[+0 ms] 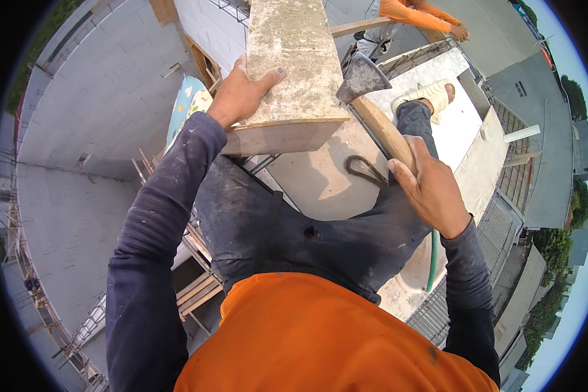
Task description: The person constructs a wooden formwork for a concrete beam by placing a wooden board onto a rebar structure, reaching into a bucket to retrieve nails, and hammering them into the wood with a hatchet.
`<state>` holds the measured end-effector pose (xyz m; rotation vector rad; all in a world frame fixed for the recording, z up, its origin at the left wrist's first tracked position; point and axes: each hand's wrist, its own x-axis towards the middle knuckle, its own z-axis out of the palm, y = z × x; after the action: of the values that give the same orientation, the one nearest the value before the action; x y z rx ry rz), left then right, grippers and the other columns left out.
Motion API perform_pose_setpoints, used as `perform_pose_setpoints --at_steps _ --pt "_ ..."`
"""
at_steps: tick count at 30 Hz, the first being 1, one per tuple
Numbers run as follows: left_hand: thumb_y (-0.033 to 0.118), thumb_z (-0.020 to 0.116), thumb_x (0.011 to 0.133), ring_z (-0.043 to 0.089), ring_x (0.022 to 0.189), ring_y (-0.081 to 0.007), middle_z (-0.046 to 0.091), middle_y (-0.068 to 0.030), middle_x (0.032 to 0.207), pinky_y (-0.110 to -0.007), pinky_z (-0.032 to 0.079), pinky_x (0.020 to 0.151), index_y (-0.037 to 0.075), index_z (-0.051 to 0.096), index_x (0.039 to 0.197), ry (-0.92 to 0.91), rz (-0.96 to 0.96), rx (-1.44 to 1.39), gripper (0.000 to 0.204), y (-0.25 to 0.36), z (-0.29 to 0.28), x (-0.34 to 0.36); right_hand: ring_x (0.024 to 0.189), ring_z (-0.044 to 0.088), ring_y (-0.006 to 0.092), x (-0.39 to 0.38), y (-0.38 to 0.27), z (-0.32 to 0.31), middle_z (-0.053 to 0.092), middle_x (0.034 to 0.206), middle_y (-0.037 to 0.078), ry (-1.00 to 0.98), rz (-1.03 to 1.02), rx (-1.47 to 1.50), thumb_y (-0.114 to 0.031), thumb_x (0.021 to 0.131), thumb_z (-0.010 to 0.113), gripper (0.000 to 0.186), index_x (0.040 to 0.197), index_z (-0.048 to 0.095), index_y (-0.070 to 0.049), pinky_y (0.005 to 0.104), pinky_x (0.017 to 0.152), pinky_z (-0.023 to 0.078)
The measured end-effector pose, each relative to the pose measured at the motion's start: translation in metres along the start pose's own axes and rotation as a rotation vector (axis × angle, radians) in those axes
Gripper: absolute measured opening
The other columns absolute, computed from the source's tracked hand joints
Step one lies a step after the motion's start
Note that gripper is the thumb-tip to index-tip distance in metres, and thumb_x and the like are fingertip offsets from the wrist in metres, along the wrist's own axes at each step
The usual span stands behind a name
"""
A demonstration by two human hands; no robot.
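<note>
A hatchet with a wide grey metal head (364, 78) and a pale wooden handle (384, 130) is in my right hand (431, 186), its fingers closed round the lower handle. The head points away from me, just right of a long boxed wooden beam (294, 72) with a worn, plaster-stained top. My left hand (245, 95) grips the beam's left edge near its close end. The thumb lies on top, while some fingers are hidden past the side.
A co-worker in orange sleeves (424, 12) is at the far right. A dark looped strap (366, 171) lies on the board between my legs. My sandalled foot (431, 98) rests on a white panel (460, 130). Block walls (104, 91) drop away leftward; a green hose (432, 261) hangs right.
</note>
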<state>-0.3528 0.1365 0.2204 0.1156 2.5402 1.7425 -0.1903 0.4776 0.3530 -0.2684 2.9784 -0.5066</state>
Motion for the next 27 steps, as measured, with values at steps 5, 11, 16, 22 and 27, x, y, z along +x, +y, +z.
perform_pose_setpoints --at_steps 5,11,16,22,27 --pt "0.055 0.075 0.097 0.071 0.121 -0.0349 0.069 -0.0306 0.135 -0.038 0.052 0.109 -0.017 0.034 0.157 0.046 -0.013 0.129 0.102 -0.006 -0.003 0.003 0.074 0.066 0.0278 0.001 -0.029 -0.039 0.066 0.091 0.017 0.594 -0.205 0.407 -0.043 0.107 0.065 0.058 0.137 0.051 0.005 0.037 0.069 0.054" --pt "0.054 0.076 0.097 0.071 0.123 -0.0359 0.069 -0.0308 0.135 -0.037 0.052 0.109 -0.017 0.033 0.158 0.039 0.013 0.083 0.103 0.008 0.004 0.001 0.071 0.072 0.0331 -0.006 0.006 0.002 0.07 0.088 0.018 0.336 -0.098 0.014 -0.046 0.108 0.062 0.059 0.14 0.048 0.002 0.0436 0.068 0.058" --pt "0.056 0.072 0.099 0.07 0.124 -0.0358 0.068 -0.0321 0.136 -0.038 0.052 0.109 -0.018 0.032 0.158 0.046 0.047 0.159 0.103 -0.01 0.003 0.005 0.086 0.074 0.0471 -0.004 -0.012 -0.019 0.074 0.097 0.026 0.092 -0.034 -0.091 -0.041 0.108 0.065 0.05 0.136 0.051 -0.003 0.0495 0.075 0.058" --pt "0.057 0.071 0.098 0.071 0.122 -0.0369 0.07 -0.0316 0.134 -0.039 0.054 0.107 -0.015 0.038 0.157 0.098 0.018 0.208 0.099 -0.002 0.0 -0.001 0.065 0.063 0.0121 -0.002 -0.048 -0.058 0.062 0.084 0.007 0.863 -0.455 0.383 -0.046 0.108 0.06 0.062 0.142 0.046 0.005 0.0275 0.056 0.051" --pt "0.057 0.07 0.099 0.073 0.119 -0.039 0.072 -0.0313 0.129 -0.041 0.055 0.105 -0.012 0.04 0.156 0.086 0.066 0.211 0.095 0.004 0.008 -0.001 0.074 0.072 0.0438 -0.013 0.005 0.011 0.068 0.084 0.027 0.165 -0.072 -0.105 -0.042 0.109 0.061 0.054 0.141 0.044 -0.001 0.0475 0.065 0.055"
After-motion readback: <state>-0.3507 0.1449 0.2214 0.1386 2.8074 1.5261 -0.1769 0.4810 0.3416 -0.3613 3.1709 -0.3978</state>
